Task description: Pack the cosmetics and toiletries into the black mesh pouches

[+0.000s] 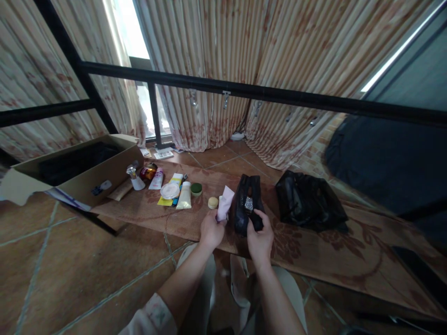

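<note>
My left hand (212,231) is closed around a pale pink, flat-ended tube (225,203), which tilts up over the cloth. Just right of it, a black zip pouch (240,218) lies with its top open. My right hand (260,237) grips the near right part of this pouch, thumb and forefinger at the opening. A glittering silver item (249,204) shows inside, close to those fingertips; its kind is unclear. Beside my left hand sits a small round beige-lidded jar (213,202). Farther left are a green-lidded jar (196,189) and a cream tube (184,195).
A patterned brown cloth (209,228) covers the low bench. Leftward stand a clear round container (170,190), a pump bottle (135,178) and an open cardboard box (115,172). A black plastic bag (309,200) lies right. A dark metal rail (209,83) crosses behind.
</note>
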Demonstrator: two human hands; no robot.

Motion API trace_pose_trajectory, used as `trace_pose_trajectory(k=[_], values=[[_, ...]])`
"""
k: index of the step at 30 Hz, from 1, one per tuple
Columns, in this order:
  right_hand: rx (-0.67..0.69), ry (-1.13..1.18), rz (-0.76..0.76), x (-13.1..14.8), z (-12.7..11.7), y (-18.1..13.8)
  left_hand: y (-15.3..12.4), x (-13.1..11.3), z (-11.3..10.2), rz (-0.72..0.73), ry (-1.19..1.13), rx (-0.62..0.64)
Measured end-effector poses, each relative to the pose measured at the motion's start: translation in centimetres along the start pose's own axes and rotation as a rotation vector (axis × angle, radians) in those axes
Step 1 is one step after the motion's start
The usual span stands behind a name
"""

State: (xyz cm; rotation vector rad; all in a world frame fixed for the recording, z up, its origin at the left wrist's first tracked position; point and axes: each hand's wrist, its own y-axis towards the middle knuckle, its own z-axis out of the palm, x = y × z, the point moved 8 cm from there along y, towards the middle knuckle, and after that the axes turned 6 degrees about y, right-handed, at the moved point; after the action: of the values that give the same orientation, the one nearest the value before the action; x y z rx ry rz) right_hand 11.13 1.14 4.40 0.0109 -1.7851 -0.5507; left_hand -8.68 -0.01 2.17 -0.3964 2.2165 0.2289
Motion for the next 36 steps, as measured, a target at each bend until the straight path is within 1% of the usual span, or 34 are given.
trace_pose_trajectory(k=[5, 8, 15, 22, 26, 28, 29, 31, 33, 36], values=[[0.006, 0.000, -0.007, 0.1, -0.1, 0.0, 0.7, 0.8, 0.6, 0.010, -0.225, -0.029], [0.010, 0.003, -0.010, 0.3, -0.1, 0.0, 0.9, 1.1, 0.9, 0.007, -0.298, -0.042], [-0.005, 0.012, -0.007, 0.2, -0.2, -0.1, 1.2, 1.2, 1.5, 0.008, -0.312, -0.053], [-0.006, 0.002, 0.000, 0.2, -0.2, -0.1, 1.4, 1.6, 1.5, -0.015, -0.348, -0.041], [-0.002, 0.001, -0.012, 0.3, -0.2, 0.0, 1.5, 0.9, 1.1, 0.046, -0.540, -0.067], [0.001, -0.003, -0.021, 0.3, -0.2, 0.0, 1.5, 0.5, 1.1, 0.046, -0.654, -0.072], [0.003, -0.003, -0.023, 0.3, -0.2, 0.0, 1.4, 0.4, 1.1, 0.029, -0.704, -0.057], [0.003, -0.001, -0.029, 0.3, -0.2, 0.0, 1.2, 0.1, 1.5, -0.037, -0.797, 0.016], [0.000, 0.007, -0.035, 0.4, -0.2, -0.1, 0.8, -0.1, 1.9, -0.135, -0.915, 0.100], [-0.003, 0.018, -0.028, 0.3, -0.2, -0.1, 0.2, -0.2, 2.1, -0.281, -1.126, 0.170]])
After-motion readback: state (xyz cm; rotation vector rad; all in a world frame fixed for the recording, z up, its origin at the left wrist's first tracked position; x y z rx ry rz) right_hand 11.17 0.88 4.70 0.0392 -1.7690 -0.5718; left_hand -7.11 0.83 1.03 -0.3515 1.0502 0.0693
